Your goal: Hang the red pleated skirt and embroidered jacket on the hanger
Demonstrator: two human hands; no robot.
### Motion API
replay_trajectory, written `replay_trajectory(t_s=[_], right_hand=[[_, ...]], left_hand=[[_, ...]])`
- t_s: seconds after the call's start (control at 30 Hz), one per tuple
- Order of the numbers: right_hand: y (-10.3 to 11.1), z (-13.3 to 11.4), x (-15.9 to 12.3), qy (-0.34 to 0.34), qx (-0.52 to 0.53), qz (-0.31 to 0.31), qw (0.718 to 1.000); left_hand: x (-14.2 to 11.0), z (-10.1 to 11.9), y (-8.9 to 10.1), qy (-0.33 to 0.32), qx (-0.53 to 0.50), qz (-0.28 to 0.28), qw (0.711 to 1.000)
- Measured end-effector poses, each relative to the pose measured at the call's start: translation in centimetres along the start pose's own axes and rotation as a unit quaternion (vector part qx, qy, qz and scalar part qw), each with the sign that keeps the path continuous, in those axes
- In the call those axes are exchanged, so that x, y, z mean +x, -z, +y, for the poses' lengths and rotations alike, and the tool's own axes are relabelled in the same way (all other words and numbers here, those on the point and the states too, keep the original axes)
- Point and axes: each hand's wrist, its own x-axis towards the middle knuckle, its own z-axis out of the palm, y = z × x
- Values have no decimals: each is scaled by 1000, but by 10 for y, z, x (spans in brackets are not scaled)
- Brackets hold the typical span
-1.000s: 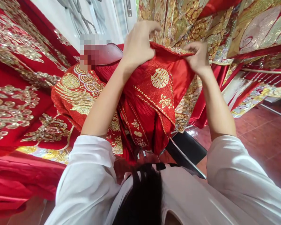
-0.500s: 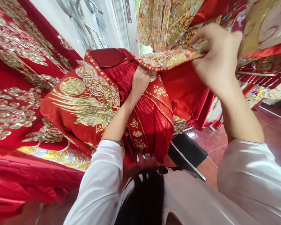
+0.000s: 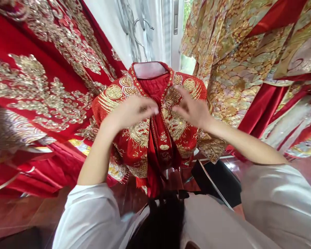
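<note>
A red jacket (image 3: 131, 133) with gold embroidery hangs in front of me on a hanger (image 3: 150, 69). Its front panels lie to either side, with a red pleated inner garment (image 3: 155, 88) showing between them. Over the jacket's left panel is my left hand (image 3: 134, 110), a bit blurred, its fingers stretched out toward the middle opening and nothing seen in them. My right hand (image 3: 193, 109) is at the other panel near the collar edge, thumb and fingers apart. Whether either hand touches the cloth is hard to tell.
Red garments with silver beading (image 3: 59, 100) hang close on the left. Gold patterned garments (image 3: 233, 58) hang on the right. A black flat object (image 3: 220, 180) with a metal edge is low on the right, above the tiled floor (image 3: 15, 214).
My right hand has let go of the lifted jacket panel, which now lies down over the front. My left hand has come out from the inner garment and moved left. The view has shifted.
</note>
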Motion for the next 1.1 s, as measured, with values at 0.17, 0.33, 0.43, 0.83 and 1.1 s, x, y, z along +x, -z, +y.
replay_trajectory(t_s=[0.17,0.33,0.43,0.83,1.1], right_hand=[[41,25,86,79,50,77,993],[37,24,111,69,139,82,985],[43,15,114,47,185,126,974],[47,89,74,37,262,-91,960],[-33,17,12,-103,-81,250,959]], left_hand=[[35,-36,41,121,89,180,972],[53,-49,35,129,15,208,969],[53,-48,37,139,9,282,949],[4,-90,25,139,-142,80,977],[-4,-53,-68,213,104,89,967]])
